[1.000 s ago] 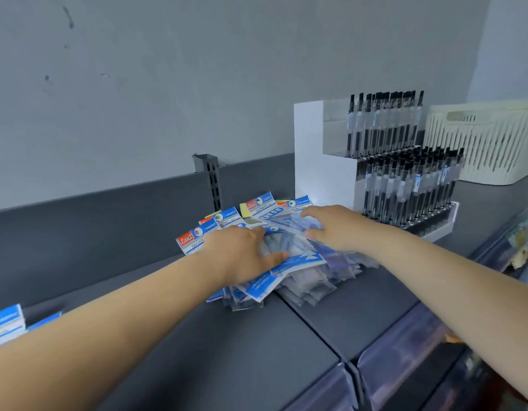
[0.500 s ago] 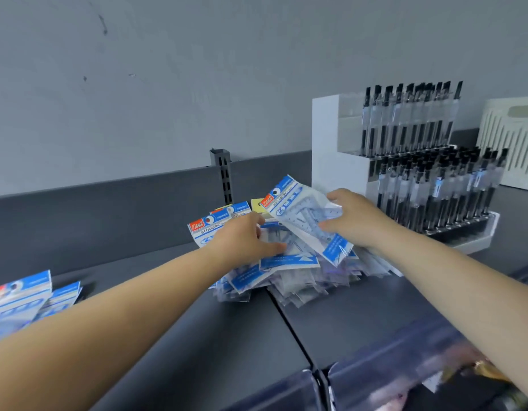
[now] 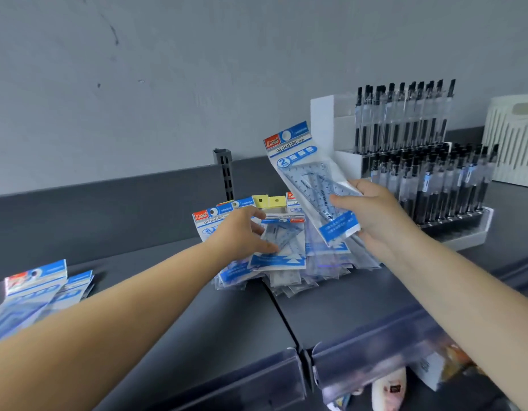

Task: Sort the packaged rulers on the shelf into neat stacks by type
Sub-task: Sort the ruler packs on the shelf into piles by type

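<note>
A loose pile of packaged rulers (image 3: 289, 262) in clear bags with blue-and-white headers lies in the middle of the dark grey shelf (image 3: 168, 336). My right hand (image 3: 372, 215) grips one "Geometric" ruler pack (image 3: 304, 170) and holds it tilted above the pile's right side. My left hand (image 3: 242, 232) rests on the pile's left part, thumb and fingers pinching a smaller triangular ruler pack (image 3: 282, 244) on top. A second group of ruler packs (image 3: 37, 292) lies at the far left of the shelf.
A white display stand of black pens (image 3: 420, 161) stands just right of the pile. A cream slatted basket (image 3: 512, 137) sits at the far right. A grey wall and the shelf's back panel with an upright bracket (image 3: 224, 170) lie behind. Clear price rails line the front edge.
My right hand has lifted one ruler pack off the pile and raised it higher, tilting it upright. My left hand stays on the pile, its fingers now around a smaller pack.
</note>
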A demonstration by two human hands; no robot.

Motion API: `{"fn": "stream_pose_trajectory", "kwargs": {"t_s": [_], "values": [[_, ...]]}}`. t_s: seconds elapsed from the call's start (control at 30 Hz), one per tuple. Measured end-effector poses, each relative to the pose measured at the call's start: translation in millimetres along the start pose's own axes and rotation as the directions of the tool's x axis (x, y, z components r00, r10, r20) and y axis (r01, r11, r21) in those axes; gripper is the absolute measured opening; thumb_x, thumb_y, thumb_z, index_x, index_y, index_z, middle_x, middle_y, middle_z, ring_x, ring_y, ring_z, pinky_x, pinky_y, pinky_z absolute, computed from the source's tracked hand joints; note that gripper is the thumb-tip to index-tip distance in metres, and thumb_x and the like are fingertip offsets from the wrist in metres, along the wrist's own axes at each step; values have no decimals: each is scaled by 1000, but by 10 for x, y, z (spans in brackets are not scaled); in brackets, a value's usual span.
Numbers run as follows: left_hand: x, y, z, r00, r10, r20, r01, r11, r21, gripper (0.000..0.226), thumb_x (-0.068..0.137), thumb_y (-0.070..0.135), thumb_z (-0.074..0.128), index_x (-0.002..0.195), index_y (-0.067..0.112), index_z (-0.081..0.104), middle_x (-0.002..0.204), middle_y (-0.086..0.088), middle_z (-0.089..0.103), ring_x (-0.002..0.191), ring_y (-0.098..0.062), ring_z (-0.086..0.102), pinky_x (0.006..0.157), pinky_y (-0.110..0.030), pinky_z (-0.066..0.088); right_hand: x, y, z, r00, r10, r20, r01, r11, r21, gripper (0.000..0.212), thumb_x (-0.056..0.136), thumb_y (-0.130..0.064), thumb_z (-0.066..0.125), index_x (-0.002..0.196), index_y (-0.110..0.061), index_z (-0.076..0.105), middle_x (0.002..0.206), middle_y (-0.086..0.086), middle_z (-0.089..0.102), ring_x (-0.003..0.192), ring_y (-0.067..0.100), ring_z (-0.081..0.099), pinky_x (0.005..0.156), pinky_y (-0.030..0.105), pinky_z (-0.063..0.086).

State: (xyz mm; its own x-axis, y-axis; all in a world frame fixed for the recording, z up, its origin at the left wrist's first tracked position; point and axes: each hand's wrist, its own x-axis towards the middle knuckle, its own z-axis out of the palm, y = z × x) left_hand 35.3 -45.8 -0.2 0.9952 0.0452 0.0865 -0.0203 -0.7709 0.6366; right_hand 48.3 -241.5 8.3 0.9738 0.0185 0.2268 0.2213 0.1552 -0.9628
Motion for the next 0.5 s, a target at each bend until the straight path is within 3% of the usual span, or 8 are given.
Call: {"fn": "stream_pose_trajectory", "kwargs": {"t_s": [0.1, 0.2, 0.37, 0.5], "values": [[-19, 48, -36, 999, -45, -7, 45, 997, -55, 55, 69, 19, 83, 118, 15, 55, 93, 0, 66, 84, -17, 61, 74, -27, 45, -36, 10, 2, 1000, 25, -9, -25, 999, 36, 15, 86, 0, 60, 94, -13, 60, 80, 1, 64, 64, 10, 60, 44, 13, 46], [-57, 75, -73, 997, -72, -10, 70, 990, -123, 42, 71, 13, 81, 108, 12, 62, 91, -3, 68, 76, -15, 61, 64, -21, 48, -52, 0, 13, 997, 79, -16, -76, 990, 121, 16, 84, 4, 59, 85, -12, 60, 76, 4, 63, 55, 11, 60, 41, 16, 45], [-157, 19, -221, 989, -145, -28, 128, 938, -322, 14, 78, 5, 73, 86, 15, 68, 80, -3, 66, 60, -12, 53, 51, -19, 46, -65, -6, 94, 976, 216, -7, -206, 944, 257, 22, 82, 7, 56, 67, -9, 54, 60, 5, 60, 43, 15, 57, 49, 25, 46], [-305, -123, -447, 976, -211, -57, 155, 850, -503, 15, 82, 2, 68, 77, 15, 65, 66, 1, 63, 51, -7, 52, 45, -17, 45, -145, -13, 279, 970, 235, 66, -244, 928, 283, 22, 81, 8, 57, 68, -9, 51, 64, 8, 58, 46, 17, 57, 51, 26, 49]]}}
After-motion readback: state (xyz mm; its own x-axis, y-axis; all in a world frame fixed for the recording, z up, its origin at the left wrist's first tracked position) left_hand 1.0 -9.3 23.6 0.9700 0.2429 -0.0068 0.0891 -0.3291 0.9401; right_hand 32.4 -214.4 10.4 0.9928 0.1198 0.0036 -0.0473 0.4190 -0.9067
